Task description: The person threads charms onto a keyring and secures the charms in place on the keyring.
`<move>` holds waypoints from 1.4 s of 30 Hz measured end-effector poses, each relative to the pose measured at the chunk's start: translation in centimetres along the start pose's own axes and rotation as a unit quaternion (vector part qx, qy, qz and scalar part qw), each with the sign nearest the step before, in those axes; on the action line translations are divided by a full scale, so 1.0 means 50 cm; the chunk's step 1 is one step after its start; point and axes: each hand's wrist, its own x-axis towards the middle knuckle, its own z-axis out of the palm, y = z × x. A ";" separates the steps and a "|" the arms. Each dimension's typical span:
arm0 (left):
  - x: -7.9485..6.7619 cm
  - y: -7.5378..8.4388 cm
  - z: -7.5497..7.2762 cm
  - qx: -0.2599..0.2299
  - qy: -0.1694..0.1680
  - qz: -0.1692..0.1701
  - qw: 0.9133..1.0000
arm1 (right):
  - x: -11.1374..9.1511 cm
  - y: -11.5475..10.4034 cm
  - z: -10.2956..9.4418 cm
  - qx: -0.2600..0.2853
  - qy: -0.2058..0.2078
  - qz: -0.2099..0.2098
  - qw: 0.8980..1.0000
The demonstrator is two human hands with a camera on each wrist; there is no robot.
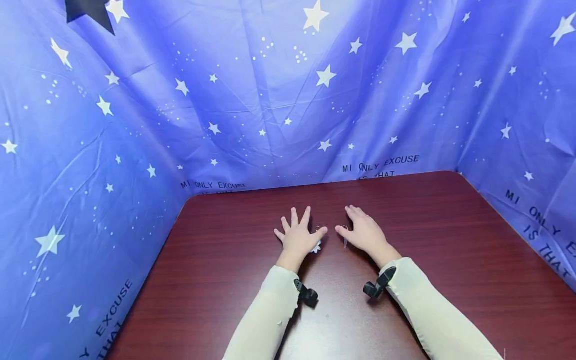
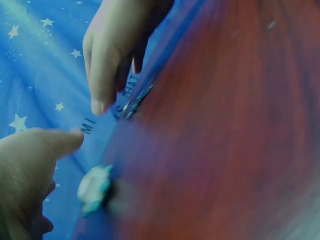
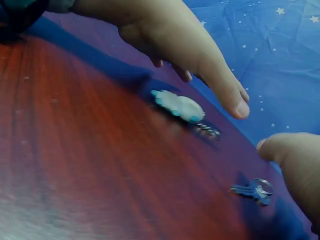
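Note:
My left hand point(image 1: 297, 241) is spread with its fingers apart, palm down over the table. Partly under its thumb side lies a white charm with teal bumps along its edge point(image 3: 180, 106), and a short metal chain point(image 3: 207, 131) trails from it. My right hand point(image 1: 368, 235) hovers with its fingers extended and its thumb toward the left thumb. Just below that thumb, in the right wrist view, a small bunch of keys point(image 3: 252, 192) on a split ring point(image 3: 264, 186) lies on the table. Neither hand grips anything.
The dark red wood-grain table point(image 1: 216, 300) reaches back to a blue curtain point(image 1: 270, 100) printed with stars and lettering, which hangs along its back and sides. Each wrist wears a black camera mount, such as the right one point(image 1: 380, 284).

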 end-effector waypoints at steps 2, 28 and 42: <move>-0.004 0.002 0.009 0.003 0.001 -0.002 1.000 | -0.007 -0.004 0.009 -0.010 -0.009 -0.004 1.000; -0.014 0.025 0.020 0.060 0.101 0.040 0.992 | -0.023 0.001 0.018 -0.038 0.098 -0.061 0.993; -0.012 0.009 0.017 -0.015 0.115 0.044 0.992 | -0.027 0.008 0.023 0.059 0.132 -0.035 0.989</move>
